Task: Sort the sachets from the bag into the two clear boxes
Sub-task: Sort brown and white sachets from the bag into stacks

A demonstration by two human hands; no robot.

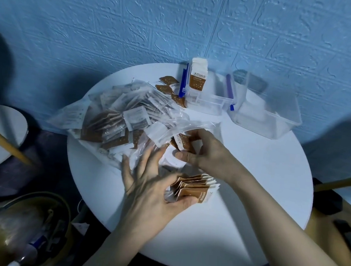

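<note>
A clear plastic bag (115, 118), lying open on its side on the round white worktop (249, 205), holds a jumble of brown and white sachets, with its mouth turned toward the person so both hands can reach in.

The left hand (151, 186) keeps a fanned stack of brown sachets (195, 187) against its palm under the thumb, while the other fingers are spread toward the bag's mouth, probably to hold the film open; this grip lets the stack build up before a trip to a box.

The right hand (205, 151) reaches over the bag's mouth and pinches a sachet (180, 142) between thumb and fingertips. Blur makes it hard to tell whether it holds one sachet or several.

At the far edge stand the two clear boxes. The left box (206, 97), with blue latches, already has a pack of brown sachets upright at its left end, packed edge-on to save room. The right box (267, 116) looks empty, though its walls are hazy.

A few loose brown sachets (166, 84) lie on the worktop between the bag and the left box. Most sachets remain in the bag, so the sorting seems early.
</note>
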